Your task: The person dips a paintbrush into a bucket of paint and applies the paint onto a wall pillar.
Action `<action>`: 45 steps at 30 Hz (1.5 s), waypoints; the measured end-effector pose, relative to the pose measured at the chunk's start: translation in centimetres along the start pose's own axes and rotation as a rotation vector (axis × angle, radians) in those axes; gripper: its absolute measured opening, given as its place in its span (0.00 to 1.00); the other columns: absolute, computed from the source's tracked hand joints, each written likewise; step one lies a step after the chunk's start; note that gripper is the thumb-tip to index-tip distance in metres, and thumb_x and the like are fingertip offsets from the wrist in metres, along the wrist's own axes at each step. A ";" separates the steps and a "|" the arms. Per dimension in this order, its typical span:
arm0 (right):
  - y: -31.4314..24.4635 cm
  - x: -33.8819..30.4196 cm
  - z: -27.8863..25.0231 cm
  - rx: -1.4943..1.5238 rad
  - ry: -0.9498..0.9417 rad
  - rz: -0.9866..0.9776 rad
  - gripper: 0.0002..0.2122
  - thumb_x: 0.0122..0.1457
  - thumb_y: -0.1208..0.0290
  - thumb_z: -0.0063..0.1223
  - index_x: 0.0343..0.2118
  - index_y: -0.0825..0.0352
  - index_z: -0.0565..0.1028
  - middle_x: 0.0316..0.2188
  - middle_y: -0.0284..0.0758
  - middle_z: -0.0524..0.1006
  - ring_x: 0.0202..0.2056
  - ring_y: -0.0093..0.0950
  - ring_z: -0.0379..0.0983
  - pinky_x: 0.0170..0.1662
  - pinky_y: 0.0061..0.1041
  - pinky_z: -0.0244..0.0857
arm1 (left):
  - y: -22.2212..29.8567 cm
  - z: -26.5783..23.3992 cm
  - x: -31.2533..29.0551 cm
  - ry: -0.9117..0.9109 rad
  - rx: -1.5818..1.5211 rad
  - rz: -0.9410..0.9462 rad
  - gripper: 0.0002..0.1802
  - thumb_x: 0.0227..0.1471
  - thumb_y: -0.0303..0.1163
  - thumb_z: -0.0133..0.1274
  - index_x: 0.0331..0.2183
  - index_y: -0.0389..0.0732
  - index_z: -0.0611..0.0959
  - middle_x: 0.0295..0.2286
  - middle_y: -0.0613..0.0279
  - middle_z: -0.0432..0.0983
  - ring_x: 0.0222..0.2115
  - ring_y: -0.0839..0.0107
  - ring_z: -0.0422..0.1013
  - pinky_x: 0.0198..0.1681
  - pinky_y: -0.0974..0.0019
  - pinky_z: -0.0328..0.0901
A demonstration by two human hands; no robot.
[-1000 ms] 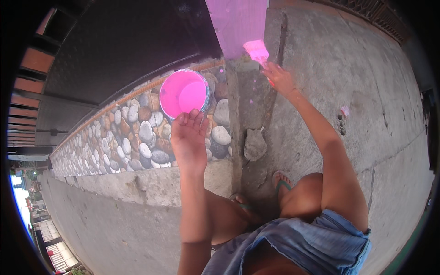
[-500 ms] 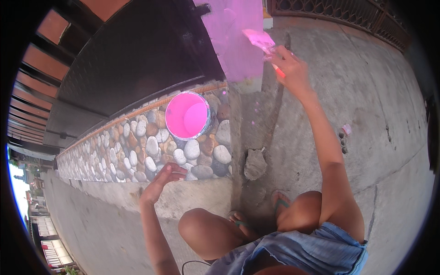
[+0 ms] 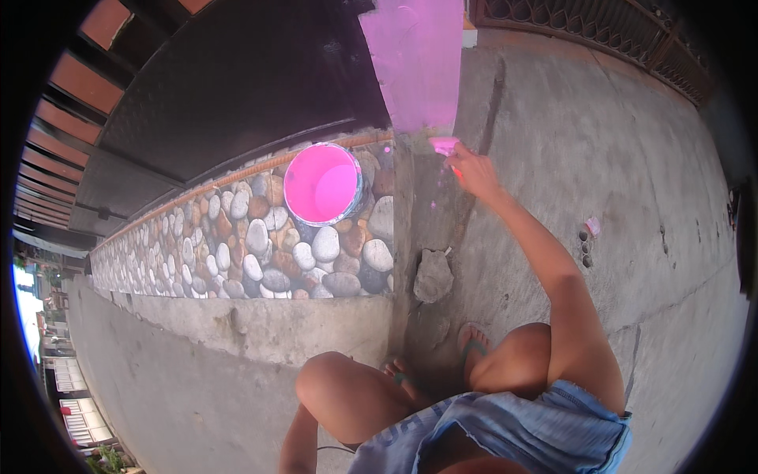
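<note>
My right hand (image 3: 476,172) is closed around the orange handle of a paintbrush (image 3: 444,144). Pink paint covers its bristles, which are at the lower edge of a pink-painted wall section (image 3: 418,75), close to the ground. A round paint bucket (image 3: 304,180) with bright pink paint inside stands on a pebble-patterned ledge (image 3: 278,280), left of the brush. Of my left arm only the forearm (image 3: 298,449) shows, beside my left knee; the hand itself is hidden behind the leg.
A dark metal gate (image 3: 229,95) rises behind the ledge. On the concrete floor (image 3: 545,142) lie a grey rock (image 3: 433,276) near my feet and a small pinkish scrap (image 3: 592,227) to the right. A patterned metal grille (image 3: 584,28) stands at the far right.
My right hand has come down with the paintbrush from the pink wall's face to its bottom edge. My left hand has dropped from beside the ledge to behind my knee.
</note>
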State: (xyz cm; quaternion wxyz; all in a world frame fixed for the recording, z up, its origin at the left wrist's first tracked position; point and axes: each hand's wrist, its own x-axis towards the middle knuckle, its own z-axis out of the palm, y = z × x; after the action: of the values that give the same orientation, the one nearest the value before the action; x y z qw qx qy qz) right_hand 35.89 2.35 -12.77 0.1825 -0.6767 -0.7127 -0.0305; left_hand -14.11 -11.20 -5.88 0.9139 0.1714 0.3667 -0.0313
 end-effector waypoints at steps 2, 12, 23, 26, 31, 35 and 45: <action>1.2 1.5 -0.2 -0.020 0.006 0.006 0.14 0.41 0.82 0.57 0.33 0.59 0.77 0.39 0.33 0.69 0.36 0.34 0.74 0.34 0.32 0.71 | -0.1 -0.3 -0.4 0.014 -0.100 0.058 0.51 0.50 0.72 0.27 0.54 0.35 0.67 0.51 0.41 0.65 0.56 0.55 0.58 0.59 0.52 0.49; 0.3 2.7 -3.1 0.018 0.118 0.006 0.14 0.43 0.81 0.56 0.34 0.58 0.77 0.37 0.29 0.72 0.32 0.34 0.76 0.32 0.33 0.70 | 5.8 -0.4 -3.6 0.049 0.127 0.798 0.60 0.43 0.79 0.18 0.56 0.36 0.65 0.50 0.34 0.64 0.53 0.44 0.60 0.59 0.45 0.49; -12.2 6.0 -15.3 0.685 0.344 -0.112 0.07 0.50 0.74 0.58 0.33 0.63 0.80 0.29 0.33 0.76 0.27 0.26 0.72 0.31 0.23 0.65 | 9.4 6.7 -4.5 0.208 0.645 0.941 0.30 0.53 0.57 0.41 0.40 0.37 0.71 0.35 0.50 0.74 0.36 0.59 0.73 0.44 0.56 0.65; -16.2 8.6 -13.0 0.784 -0.013 -0.239 0.09 0.49 0.72 0.59 0.34 0.65 0.79 0.29 0.37 0.77 0.28 0.31 0.73 0.32 0.25 0.66 | 10.9 15.5 1.4 0.203 1.450 0.603 0.11 0.47 0.27 0.54 0.34 0.42 0.71 0.29 0.53 0.73 0.33 0.56 0.72 0.43 0.57 0.64; -21.4 12.6 -3.9 0.416 -0.152 -0.452 0.09 0.47 0.73 0.56 0.33 0.65 0.80 0.30 0.43 0.77 0.30 0.41 0.73 0.37 0.34 0.67 | 5.4 16.4 12.6 0.548 1.978 1.209 0.06 0.42 0.26 0.52 0.29 0.43 0.75 0.27 0.54 0.74 0.36 0.58 0.72 0.38 0.61 0.65; -22.5 13.4 -0.7 0.213 -0.324 -0.456 0.04 0.44 0.77 0.56 0.25 0.70 0.77 0.27 0.49 0.76 0.32 0.44 0.74 0.34 0.38 0.67 | 6.6 14.4 13.8 0.642 2.136 0.550 0.05 0.39 0.25 0.53 0.24 0.43 0.81 0.26 0.58 0.77 0.33 0.62 0.75 0.32 0.64 0.66; -20.4 11.2 -5.4 0.302 -0.156 -0.394 0.07 0.49 0.73 0.55 0.31 0.66 0.79 0.31 0.43 0.76 0.32 0.42 0.73 0.36 0.36 0.66 | 6.7 13.1 14.8 0.684 1.860 0.896 0.05 0.35 0.24 0.52 0.22 0.35 0.79 0.22 0.52 0.76 0.27 0.58 0.75 0.28 0.60 0.68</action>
State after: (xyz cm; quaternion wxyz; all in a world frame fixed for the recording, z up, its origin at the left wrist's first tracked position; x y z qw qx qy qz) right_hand 16.93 9.74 -0.21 0.2165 -0.4901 -0.8392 0.0936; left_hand 6.56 -8.24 -5.24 0.2042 0.9141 0.3387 0.0888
